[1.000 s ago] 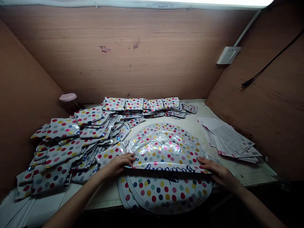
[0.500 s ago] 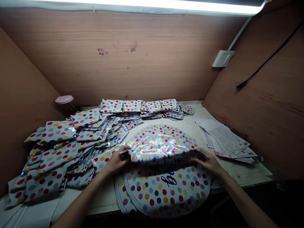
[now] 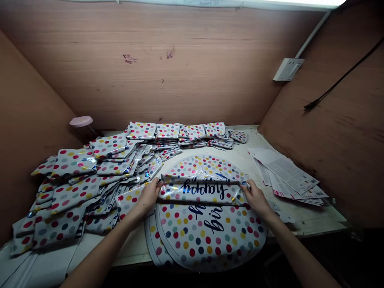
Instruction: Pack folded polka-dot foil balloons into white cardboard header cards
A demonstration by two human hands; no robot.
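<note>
A polka-dot foil balloon (image 3: 199,191), folded into a long strip with "happy" printed in dark blue, is stretched between my two hands. My left hand (image 3: 151,194) pinches its left end and my right hand (image 3: 253,196) grips the right end. Beneath it lie flat round foil balloons (image 3: 207,244) with coloured dots and dark blue lettering, partly hidden by the strip. Close to my left hand is a large heap of folded dotted balloons (image 3: 75,196).
A row of folded balloons (image 3: 168,131) lines the back of the table (image 3: 312,222). Printed cards (image 3: 285,172) lie at the right. A pink-lidded container (image 3: 81,122) stands back left. The wooden walls carry a white socket (image 3: 289,69) and a black cable (image 3: 345,78).
The held balloon has turned so that its "happy" side now faces me, as a flatter strip. My right hand has moved slightly left and up. The camera view has shifted a little.
</note>
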